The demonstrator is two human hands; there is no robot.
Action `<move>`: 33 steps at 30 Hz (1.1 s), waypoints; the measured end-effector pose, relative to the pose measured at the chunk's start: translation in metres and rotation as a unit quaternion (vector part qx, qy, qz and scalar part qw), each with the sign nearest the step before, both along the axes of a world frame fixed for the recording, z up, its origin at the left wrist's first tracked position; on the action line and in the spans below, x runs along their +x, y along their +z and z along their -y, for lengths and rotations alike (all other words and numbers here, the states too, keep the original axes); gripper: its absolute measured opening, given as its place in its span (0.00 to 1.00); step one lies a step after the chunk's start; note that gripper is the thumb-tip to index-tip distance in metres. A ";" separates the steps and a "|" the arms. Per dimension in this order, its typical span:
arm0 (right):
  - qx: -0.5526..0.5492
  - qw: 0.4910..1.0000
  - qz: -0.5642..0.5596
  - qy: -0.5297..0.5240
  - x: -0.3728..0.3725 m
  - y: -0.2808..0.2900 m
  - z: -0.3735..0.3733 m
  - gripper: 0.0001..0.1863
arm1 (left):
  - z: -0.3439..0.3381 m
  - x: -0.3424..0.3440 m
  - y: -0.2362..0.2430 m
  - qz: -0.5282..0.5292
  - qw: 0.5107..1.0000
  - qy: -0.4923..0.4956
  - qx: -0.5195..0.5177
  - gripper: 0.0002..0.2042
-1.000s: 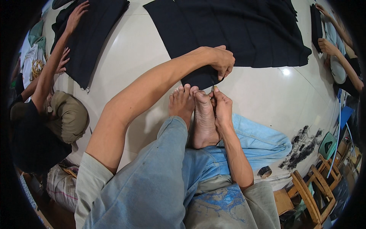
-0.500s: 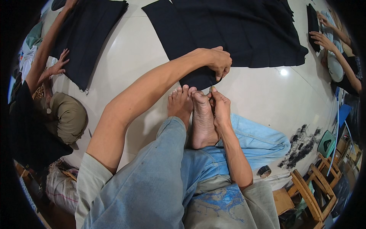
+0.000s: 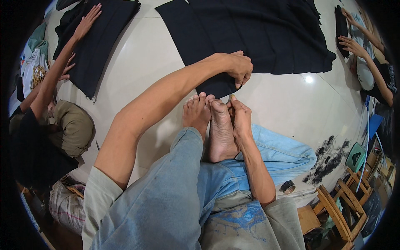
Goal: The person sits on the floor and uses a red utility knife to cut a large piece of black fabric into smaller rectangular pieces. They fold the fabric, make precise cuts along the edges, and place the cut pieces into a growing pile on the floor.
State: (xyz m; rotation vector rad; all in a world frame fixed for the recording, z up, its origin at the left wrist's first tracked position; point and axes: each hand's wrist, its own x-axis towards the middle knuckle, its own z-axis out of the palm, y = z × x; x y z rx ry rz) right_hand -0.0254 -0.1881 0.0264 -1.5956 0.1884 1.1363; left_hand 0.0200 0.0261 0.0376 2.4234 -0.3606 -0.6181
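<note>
Illumination: moderately bright. Glare spot point(image 3: 308, 79) on pale floor point(image 3: 283, 108) at 2 o'clock; soft shadow point(image 3: 156, 134) near 9 o'clock. Fisheye curvature, black vignetting at 3 and 9 o'clock.

A grey shirt point(image 3: 233, 235) with short sleeves point(image 3: 102, 187) is worn, its near front marked in blue, possibly printed; faded blue jeans point(image 3: 154, 198) are seen below.

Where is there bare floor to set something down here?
Bare floor lies between the large black cloth, right hand and bent jeans leg. Another patch separates that cloth from the left black cloth. Crowded: around the left hand and toes, and by the wooden frames, lower right.
</note>
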 end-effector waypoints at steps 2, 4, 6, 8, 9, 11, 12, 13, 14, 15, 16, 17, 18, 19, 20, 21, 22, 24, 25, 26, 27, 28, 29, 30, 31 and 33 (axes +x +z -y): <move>-0.003 1.000 -0.012 -0.003 0.001 0.004 0.000 0.20 | -0.001 -0.001 -0.001 0.005 1.000 0.005 -0.012 0.12; 0.001 0.999 -0.035 -0.009 0.003 0.009 0.000 0.20 | -0.001 -0.001 -0.001 0.006 1.000 0.006 -0.013 0.12; -0.004 0.999 -0.044 -0.001 0.004 0.014 0.001 0.20 | 0.000 0.000 0.001 -0.004 1.000 0.002 -0.005 0.12; -0.010 0.999 -0.044 0.002 0.005 0.016 0.000 0.20 | 0.001 0.002 0.002 -0.031 0.999 0.004 -0.004 0.13; -0.016 0.999 -0.040 0.002 0.005 0.016 0.000 0.20 | 0.001 0.003 0.003 -0.047 0.999 0.004 -0.004 0.13; -0.014 0.999 -0.034 0.000 0.004 0.015 -0.001 0.20 | 0.001 0.003 0.003 -0.047 0.999 0.007 -0.008 0.13; -0.007 0.999 -0.032 -0.001 0.004 0.014 -0.001 0.20 | 0.001 0.003 0.003 -0.047 0.999 0.007 -0.011 0.13; -0.005 0.999 -0.032 -0.003 0.003 0.013 -0.002 0.20 | 0.001 0.003 0.002 -0.034 0.999 0.005 -0.008 0.13; -0.001 1.000 -0.027 0.000 0.003 0.012 -0.002 0.21 | 0.000 0.002 0.002 -0.021 1.000 0.002 -0.004 0.12; -0.003 1.000 -0.024 0.003 0.003 0.011 -0.002 0.21 | 0.000 0.002 0.001 -0.011 1.000 -0.001 0.000 0.12; -0.014 1.000 -0.021 0.003 0.003 0.010 -0.001 0.21 | 0.000 0.001 0.001 -0.009 1.000 -0.002 -0.003 0.12; -0.004 1.000 -0.025 0.003 0.003 0.008 -0.001 0.21 | 0.000 0.001 0.000 -0.009 1.000 -0.003 -0.004 0.12; -0.004 1.000 -0.028 -0.001 0.003 0.007 -0.001 0.21 | -0.001 0.001 0.000 -0.007 1.000 -0.002 -0.005 0.12; -0.003 0.999 -0.032 -0.005 0.004 0.006 0.000 0.21 | -0.001 0.000 0.000 -0.004 1.000 0.000 -0.008 0.12; -0.002 1.000 -0.027 -0.004 0.004 0.004 0.001 0.21 | -0.001 0.000 -0.001 0.001 1.000 0.004 -0.012 0.12; -0.001 1.000 -0.024 -0.003 0.004 0.003 0.001 0.21 | -0.001 -0.001 -0.001 0.007 1.000 0.008 -0.015 0.12; 0.011 1.000 -0.022 0.003 0.004 0.002 0.002 0.21 | -0.001 -0.001 -0.001 0.006 1.000 0.008 -0.017 0.12; -0.004 1.000 -0.019 0.004 0.003 -0.001 0.004 0.21 | -0.001 -0.001 -0.002 0.001 1.000 0.008 -0.019 0.12; -0.006 1.000 -0.018 0.007 0.003 -0.002 0.004 0.21 | -0.001 -0.001 -0.003 -0.007 1.000 0.013 -0.026 0.11; -0.004 1.000 -0.013 0.007 0.002 -0.003 0.003 0.21 | -0.001 -0.001 -0.003 -0.019 0.999 0.020 -0.030 0.10; -0.001 1.000 -0.009 0.006 0.002 -0.003 0.002 0.21 | 0.000 0.000 -0.003 -0.029 0.999 0.026 -0.039 0.09; -0.012 1.000 -0.004 0.002 0.002 -0.002 0.001 0.22 | 0.000 0.000 -0.003 -0.035 0.998 0.026 -0.035 0.09; -0.001 1.000 0.003 0.010 0.003 0.000 0.001 0.21 | 0.000 0.001 -0.002 -0.040 0.998 0.025 -0.036 0.09; -0.003 1.000 0.009 0.014 0.003 0.003 0.001 0.21 | 0.001 0.002 0.000 -0.047 0.998 0.025 -0.036 0.09; -0.026 0.999 0.006 0.019 0.003 0.006 0.001 0.21 | 0.001 0.003 0.002 -0.048 0.998 0.020 -0.031 0.09; -0.048 0.997 -0.020 0.053 0.008 0.017 0.011 0.21 | 0.002 0.004 0.008 -0.064 0.998 0.009 -0.013 0.09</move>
